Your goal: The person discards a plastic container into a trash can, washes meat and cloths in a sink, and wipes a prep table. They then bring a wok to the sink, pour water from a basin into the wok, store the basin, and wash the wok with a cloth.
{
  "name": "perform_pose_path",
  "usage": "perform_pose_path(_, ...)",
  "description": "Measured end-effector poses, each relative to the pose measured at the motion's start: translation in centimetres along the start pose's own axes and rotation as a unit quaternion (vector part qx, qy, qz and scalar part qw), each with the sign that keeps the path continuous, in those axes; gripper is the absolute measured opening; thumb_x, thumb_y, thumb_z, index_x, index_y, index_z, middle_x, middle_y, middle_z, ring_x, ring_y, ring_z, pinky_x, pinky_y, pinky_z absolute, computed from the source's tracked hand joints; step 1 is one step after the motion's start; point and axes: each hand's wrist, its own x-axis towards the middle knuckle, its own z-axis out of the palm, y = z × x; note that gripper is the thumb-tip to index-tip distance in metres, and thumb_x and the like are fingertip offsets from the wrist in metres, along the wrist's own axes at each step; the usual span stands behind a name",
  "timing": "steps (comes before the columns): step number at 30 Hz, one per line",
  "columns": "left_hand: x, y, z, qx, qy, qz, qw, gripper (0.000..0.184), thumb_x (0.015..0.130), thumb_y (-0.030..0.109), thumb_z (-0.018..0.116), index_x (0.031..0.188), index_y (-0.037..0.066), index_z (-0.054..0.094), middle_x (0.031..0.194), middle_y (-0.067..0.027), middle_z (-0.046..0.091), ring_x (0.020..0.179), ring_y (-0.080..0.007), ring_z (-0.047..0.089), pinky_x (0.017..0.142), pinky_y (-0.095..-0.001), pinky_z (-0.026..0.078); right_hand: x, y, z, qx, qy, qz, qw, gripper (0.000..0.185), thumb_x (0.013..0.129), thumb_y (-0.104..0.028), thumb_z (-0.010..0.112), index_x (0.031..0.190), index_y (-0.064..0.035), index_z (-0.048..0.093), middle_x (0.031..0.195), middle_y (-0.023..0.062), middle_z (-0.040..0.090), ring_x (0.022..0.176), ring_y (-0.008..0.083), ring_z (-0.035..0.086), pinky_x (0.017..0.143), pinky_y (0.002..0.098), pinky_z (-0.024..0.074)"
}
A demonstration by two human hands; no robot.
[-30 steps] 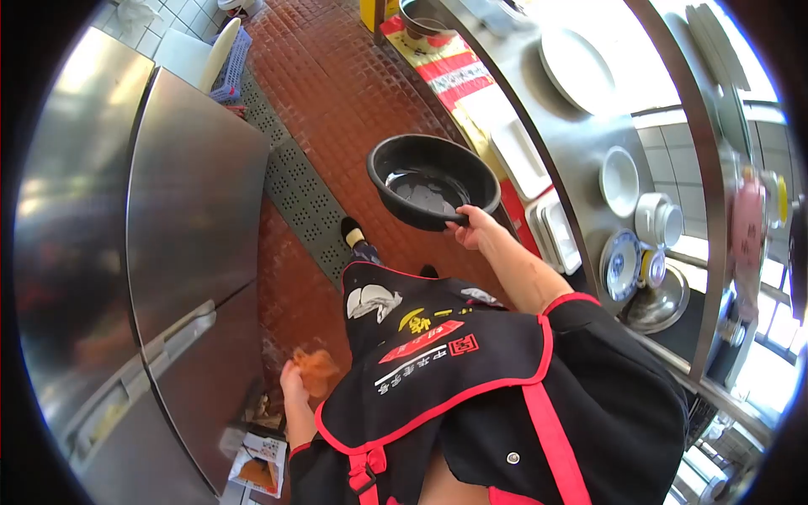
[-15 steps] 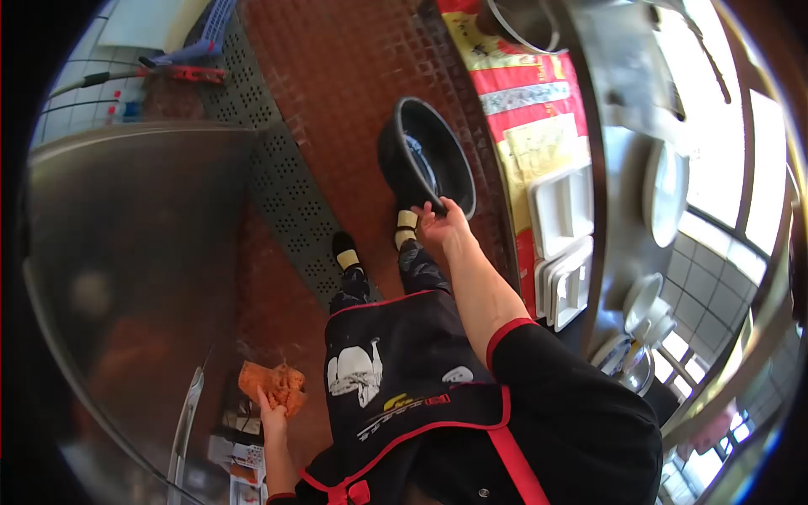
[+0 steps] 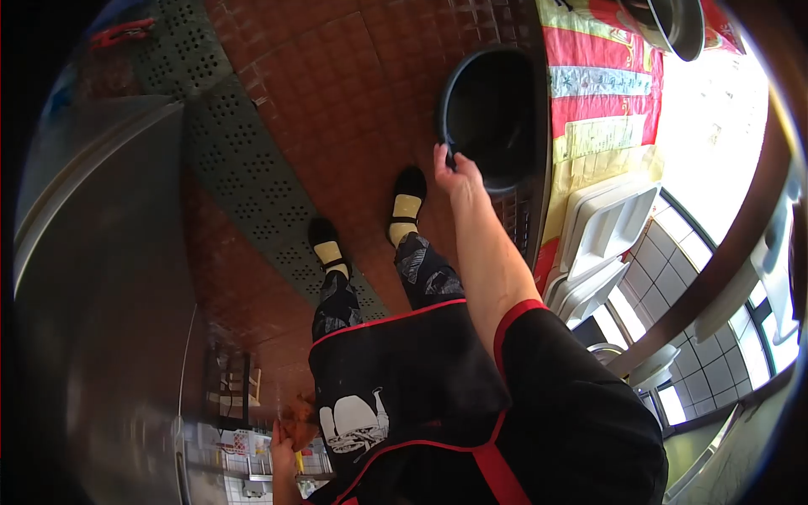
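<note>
A round black basin point(image 3: 492, 114) is beside the low shelf on the right, above or on the red tiled floor; I cannot tell whether it touches the floor. My right hand point(image 3: 459, 172) is closed on its near rim, arm stretched forward. The inside of the basin is dark and its contents are unclear. Low at my left side, my left hand point(image 3: 285, 454) is closed on a crumpled orange cloth point(image 3: 299, 421), partly hidden beside my black apron point(image 3: 404, 362).
Grey perforated matting point(image 3: 244, 160) crosses the floor. A large metal cabinet point(image 3: 101, 295) stands on the left. On the right are red and yellow printed sacking point(image 3: 598, 84), stacked white trays point(image 3: 610, 223) and a metal pot point(image 3: 673, 25).
The basin, held in my right hand, has moved right and forward, closer to the shelf, and is tilted less. The orange cloth is lower and nearer my apron. My view has shifted.
</note>
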Motion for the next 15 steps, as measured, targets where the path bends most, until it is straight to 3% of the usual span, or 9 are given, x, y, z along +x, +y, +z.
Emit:
perform_pose_path(4,0.4,1.2,0.4,0.001,0.007,-0.001,1.000,0.072,0.072,-0.013,0.036,0.142,0.000,0.022,0.141,-0.0135,0.037,0.129,-0.0225,0.038,0.103,-0.0301,0.033,1.7,-3.5,6.3,0.039,-0.132,-0.059,0.989,0.041,0.095,-0.021,0.043,0.118,0.0130,0.040,0.113,0.0284,0.052,0.104,0.0371,0.056,0.076,0.0380,0.0586)
perform_pose_path(6,0.5,1.8,0.8,-0.002,0.014,-0.001,1.000,0.071,0.073,-0.012,0.036,0.142,0.000,0.023,0.140,-0.0132,0.038,0.128,-0.0221,0.039,0.102,-0.0302,0.034,1.0,-5.9,9.2,-0.021,-0.207,-0.080,0.975,0.051,0.096,-0.027,0.041,0.127,0.0122,0.032,0.125,0.0292,0.045,0.116,0.0391,0.048,0.089,0.0432,0.0520)
perform_pose_path(8,1.1,1.8,0.3,0.001,0.019,0.004,1.000,0.071,0.073,-0.012,0.036,0.142,0.001,0.023,0.139,-0.0130,0.038,0.127,-0.0219,0.039,0.102,-0.0304,0.035,-0.2,-8.5,10.9,-0.227,-0.240,-0.084,0.940,0.061,0.096,-0.036,0.039,0.133,0.0103,0.025,0.135,0.0274,0.037,0.125,0.0401,0.038,0.100,0.0475,0.0421)
perform_pose_path(9,1.2,1.8,0.1,0.004,0.022,0.009,1.000,0.070,0.074,-0.012,0.037,0.142,0.001,0.024,0.140,-0.0130,0.038,0.127,-0.0218,0.039,0.102,-0.0306,0.035,-0.1,-9.8,11.6,-0.361,-0.196,-0.184,0.893,0.067,0.095,-0.043,0.036,0.134,0.0112,0.024,0.134,0.0258,0.039,0.128,0.0393,0.034,0.104,0.0491,0.0358)
perform_pose_path(10,1.3,2.2,0.3,0.006,0.022,0.013,1.000,0.070,0.074,-0.011,0.037,0.142,0.002,0.024,0.140,-0.0131,0.037,0.127,-0.0217,0.039,0.102,-0.0308,0.035,-0.9,-10.8,11.5,-0.495,-0.120,-0.260,0.821,0.061,0.095,-0.042,0.041,0.132,0.0063,0.032,0.131,0.0228,0.043,0.118,0.0380,0.046,0.095,0.0470,0.0448)
perform_pose_path(11,1.2,2.6,0.8,0.009,0.021,0.018,1.000,0.070,0.075,-0.011,0.038,0.142,0.002,0.024,0.140,-0.0131,0.037,0.127,-0.0216,0.039,0.102,-0.0310,0.035,-2.2,-11.0,10.8,-0.656,-0.044,-0.290,0.695,0.055,0.094,-0.040,0.044,0.128,0.0025,0.038,0.126,0.0200,0.048,0.109,0.0347,0.052,0.086,0.0450,0.0487)
perform_pose_path(12,1.3,3.0,1.5,0.002,0.029,0.022,0.999,0.069,0.076,-0.010,0.038,0.142,0.002,0.024,0.141,-0.0129,0.036,0.128,-0.0218,0.039,0.102,-0.0311,0.035,-3.8,-11.2,10.3,-0.785,0.034,-0.307,0.537,0.049,0.092,-0.038,0.048,0.125,-0.0014,0.043,0.121,0.0172,0.052,0.099,0.0313,0.058,0.077,0.0430,0.0525)
perform_pose_path(14,1.2,4.2,3.1,-0.014,0.045,0.036,0.998,0.067,0.078,-0.009,0.038,0.142,0.003,0.024,0.142,-0.0126,0.035,0.128,-0.0220,0.038,0.102,-0.0312,0.035,0.3,-17.0,5.2,-0.883,-0.016,-0.395,0.253,0.027,0.088,-0.031,0.054,0.098,-0.0054,0.055,0.077,0.0089,0.061,0.069,0.0203,0.062,0.058,0.0341,0.0507)
perform_pose_path(15,0.9,5.0,3.8,-0.012,0.042,0.040,0.998,0.067,0.079,-0.008,0.038,0.143,0.004,0.021,0.143,-0.0123,0.034,0.129,-0.0226,0.037,0.102,-0.0316,0.035,-1.5,-17.4,1.8,-0.903,-0.082,-0.406,0.112,0.027,0.082,-0.030,0.057,0.092,-0.0047,0.055,0.074,0.0097,0.060,0.068,0.0231,0.062,0.059,0.0365,0.0508)
